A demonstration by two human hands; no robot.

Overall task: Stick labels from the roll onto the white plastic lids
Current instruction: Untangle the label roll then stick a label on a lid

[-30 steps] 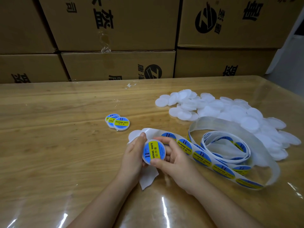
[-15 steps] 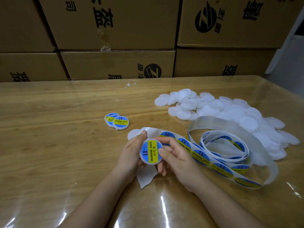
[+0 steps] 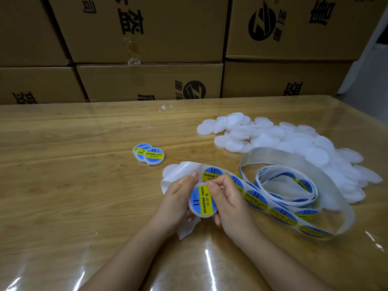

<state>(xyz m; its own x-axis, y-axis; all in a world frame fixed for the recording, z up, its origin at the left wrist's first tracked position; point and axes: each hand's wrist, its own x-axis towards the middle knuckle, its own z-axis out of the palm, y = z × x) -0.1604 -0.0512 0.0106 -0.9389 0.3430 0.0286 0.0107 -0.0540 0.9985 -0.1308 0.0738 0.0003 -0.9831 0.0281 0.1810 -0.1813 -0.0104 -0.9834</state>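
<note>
My left hand (image 3: 178,196) and my right hand (image 3: 228,200) both hold one white lid (image 3: 202,202) that carries a blue and yellow "soldering paste" label. The right thumb presses on the label's upper right part. Beneath the hands runs the label roll (image 3: 281,196), a white backing strip with several blue and yellow labels, coiled loosely to the right. Its peeled bare end (image 3: 184,166) curls under my left hand. A heap of plain white lids (image 3: 294,143) lies at the right. Three labelled lids (image 3: 149,154) overlap left of centre.
The wooden table (image 3: 63,175) has a glossy clear cover. Stacked cardboard boxes (image 3: 151,80) stand along its far edge. A small scrap of torn tape (image 3: 165,107) lies near the boxes. The table's right edge runs close behind the lid heap.
The labelled lid stays between my hands while my right thumb has shifted up across the label, pressing it down. The hands have hardly moved on the table.
</note>
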